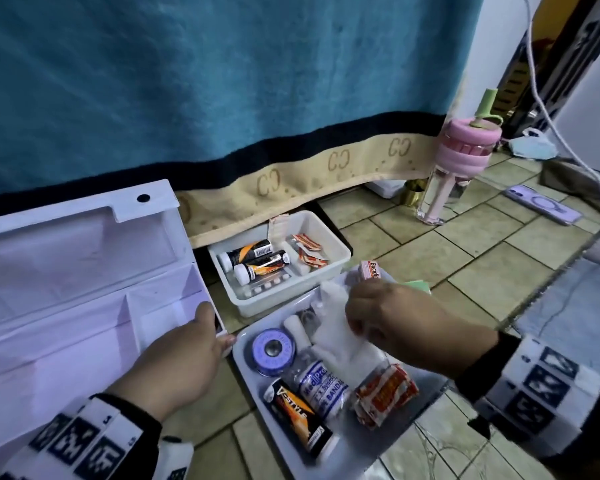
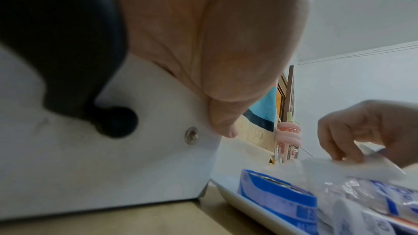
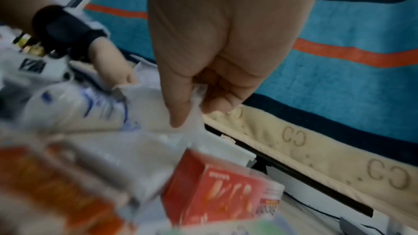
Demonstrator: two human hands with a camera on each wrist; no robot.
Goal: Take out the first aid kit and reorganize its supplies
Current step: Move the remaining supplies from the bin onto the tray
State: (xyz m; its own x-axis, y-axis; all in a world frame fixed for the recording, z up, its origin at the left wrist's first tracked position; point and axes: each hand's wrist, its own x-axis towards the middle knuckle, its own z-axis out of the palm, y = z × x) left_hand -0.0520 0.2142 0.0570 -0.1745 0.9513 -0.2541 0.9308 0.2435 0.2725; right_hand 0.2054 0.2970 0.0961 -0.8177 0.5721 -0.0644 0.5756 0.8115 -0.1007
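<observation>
The white first aid box (image 1: 66, 306) stands open on the floor at the left, its compartments bare. My left hand (image 1: 217, 327) grips its near right corner, thumb against the outer wall (image 2: 113, 167). Beside it a white tray (image 1: 238, 355) holds a blue tape roll (image 1: 269, 348), a bagged bandage pack (image 1: 321, 386), a black-orange tube (image 1: 298, 417) and orange sachets (image 1: 385, 393). Above the tray my right hand (image 1: 357, 327) pinches a white plastic-wrapped packet (image 1: 336, 327) between thumb and fingers (image 3: 176, 113). A small red box (image 1: 369, 270) lies at the tray's far end.
A white tub (image 1: 340, 261) behind the tray holds two dark bottles (image 1: 250, 252), blister strips and sachets. A teal blanket (image 1: 222, 81) hangs down behind. A pink water bottle (image 1: 465, 157), a phone (image 1: 542, 204), a face mask (image 1: 530, 147) and a white cable (image 1: 551, 126) lie to the right.
</observation>
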